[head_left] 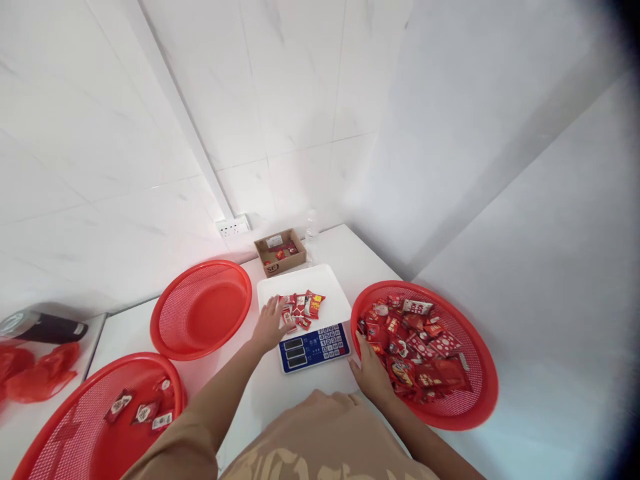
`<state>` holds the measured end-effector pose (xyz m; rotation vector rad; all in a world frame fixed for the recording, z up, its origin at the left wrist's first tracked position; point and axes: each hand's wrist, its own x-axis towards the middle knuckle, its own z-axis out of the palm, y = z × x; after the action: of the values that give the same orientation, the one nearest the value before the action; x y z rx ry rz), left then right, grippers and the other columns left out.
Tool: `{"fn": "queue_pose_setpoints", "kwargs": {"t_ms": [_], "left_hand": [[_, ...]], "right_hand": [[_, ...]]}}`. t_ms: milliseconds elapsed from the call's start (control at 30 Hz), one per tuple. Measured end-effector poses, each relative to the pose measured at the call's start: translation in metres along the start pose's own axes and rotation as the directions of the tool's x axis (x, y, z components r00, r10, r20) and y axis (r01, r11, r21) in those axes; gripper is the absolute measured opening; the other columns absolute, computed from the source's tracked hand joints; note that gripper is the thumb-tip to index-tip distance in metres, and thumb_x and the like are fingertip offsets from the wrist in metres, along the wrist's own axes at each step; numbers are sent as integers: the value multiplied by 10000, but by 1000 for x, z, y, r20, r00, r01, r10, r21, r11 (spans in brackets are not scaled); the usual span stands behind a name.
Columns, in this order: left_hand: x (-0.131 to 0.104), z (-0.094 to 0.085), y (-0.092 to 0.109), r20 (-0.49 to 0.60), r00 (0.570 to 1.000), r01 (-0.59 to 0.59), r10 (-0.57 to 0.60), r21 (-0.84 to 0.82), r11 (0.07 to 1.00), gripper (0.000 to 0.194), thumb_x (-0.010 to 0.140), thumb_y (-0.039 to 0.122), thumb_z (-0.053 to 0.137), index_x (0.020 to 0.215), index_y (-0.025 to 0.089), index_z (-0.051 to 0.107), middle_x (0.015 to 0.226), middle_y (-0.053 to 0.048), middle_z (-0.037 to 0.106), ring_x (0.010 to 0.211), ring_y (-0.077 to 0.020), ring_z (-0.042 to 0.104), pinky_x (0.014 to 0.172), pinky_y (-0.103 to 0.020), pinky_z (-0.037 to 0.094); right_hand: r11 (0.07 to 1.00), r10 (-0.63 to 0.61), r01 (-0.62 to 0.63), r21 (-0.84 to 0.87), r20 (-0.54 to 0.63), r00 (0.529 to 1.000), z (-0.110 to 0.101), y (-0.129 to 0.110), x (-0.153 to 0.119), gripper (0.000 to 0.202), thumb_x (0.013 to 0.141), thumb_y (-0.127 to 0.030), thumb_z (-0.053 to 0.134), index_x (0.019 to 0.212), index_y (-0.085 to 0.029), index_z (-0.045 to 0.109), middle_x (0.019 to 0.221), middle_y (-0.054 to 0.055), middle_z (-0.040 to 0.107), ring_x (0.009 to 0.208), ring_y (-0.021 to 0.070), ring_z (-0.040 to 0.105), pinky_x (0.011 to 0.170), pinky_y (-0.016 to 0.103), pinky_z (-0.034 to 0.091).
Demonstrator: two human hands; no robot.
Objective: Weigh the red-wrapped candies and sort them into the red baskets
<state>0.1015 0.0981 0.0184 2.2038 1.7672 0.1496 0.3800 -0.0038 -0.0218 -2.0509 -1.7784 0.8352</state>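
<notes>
My left hand (pixel 271 326) lies over the left side of the white weighing tray (pixel 330 280), fingers apart, beside a small group of red and white snack packets (pixel 301 307). Its fingertips reach the leftmost packets; whether they press on them is unclear. The tray belongs to a digital scale with a blue keypad panel (pixel 314 348). My right hand (pixel 371 369) rests at the near left rim of a red mesh basket (pixel 484 387), fingers extended and thumb apart. Inside that basket lies a heap of mostly red snack packets (pixel 415 343). No held packet shows in either hand.
Left of the scale stands a red basket (pixel 200 313), and nearer a second one (pixel 95 393) with several packets. Behind the scale are a cardboard box (pixel 281 253) and a clear bottle (pixel 311 225). Red plastic bags (pixel 43 373) and a dark cylinder (pixel 45 327) sit far left.
</notes>
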Motion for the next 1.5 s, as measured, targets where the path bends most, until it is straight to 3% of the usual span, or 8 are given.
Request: {"fn": "queue_pose_setpoints", "kwargs": {"t_ms": [167,467,733,933,1067,1200,1267,1500], "left_hand": [[28,6,26,213,977,-6,-19,117,993,1038,666,664,563,1461,184,99,1531,-173,106,1399,-353,55,1084,-520,157],[30,-3,14,133,989,51,-58,59,997,448,803,423,539,1202,231,475,1160,-97,536,1084,-252,500,828,-341,428],[20,-16,-5,-110,972,187,-206,-162,969,202,832,219,488,1025,214,550,988,-40,567,868,-137,583,788,-253,449],[0,-62,-60,-319,844,377,-432,-221,900,299,876,245,374,1133,178,511,1148,-122,517,1017,-217,540,835,-349,461],[-4,-63,-71,-383,809,446,-446,-95,890,484,870,310,398,1301,89,402,1359,-228,393,1263,-351,360,983,-519,341],[8,-31,-36,-275,933,246,-231,20,969,557,839,389,478,1338,155,399,1446,-153,357,1352,-286,268,1085,-462,239],[16,-11,-6,-58,998,28,-28,-8,1000,636,839,437,467,1401,184,309,1501,-130,256,1368,-257,247,1084,-425,255],[34,27,73,68,994,75,-81,86,993,801,807,615,386,1458,206,159,1521,-144,187,1369,-336,201,1052,-549,217]], "right_hand": [[1000,19,-19,-19,-2,1000,-2,-3,-1,647,805,-242,383,1425,-125,241,1462,118,315,1354,223,280,1064,352,298],[1000,27,-27,-15,20,999,1,3,0,646,800,-216,378,1425,-129,242,1471,110,304,1359,210,267,1063,348,299],[1000,-8,8,-7,-1,1000,3,6,1,644,795,-215,376,1421,-128,251,1456,108,331,1356,208,274,1060,349,307],[1000,-12,12,20,-4,1000,4,7,1,640,800,-229,377,1419,-121,256,1455,123,329,1348,217,292,1063,356,305],[1000,-1,1,10,0,1000,4,7,1,630,807,-235,370,1418,-125,264,1452,122,335,1344,222,302,1060,356,307],[1000,3,-3,-2,-12,1000,6,8,1,638,805,-242,374,1424,-145,256,1450,107,343,1338,215,315,1053,356,317],[1000,2,-2,-10,-13,1000,7,8,1,640,805,-247,375,1426,-151,255,1451,102,343,1337,210,320,1052,350,319],[999,8,-7,-50,2,1000,5,6,2,633,801,-227,361,1422,-135,272,1458,98,334,1349,211,296,1061,340,310]]}}
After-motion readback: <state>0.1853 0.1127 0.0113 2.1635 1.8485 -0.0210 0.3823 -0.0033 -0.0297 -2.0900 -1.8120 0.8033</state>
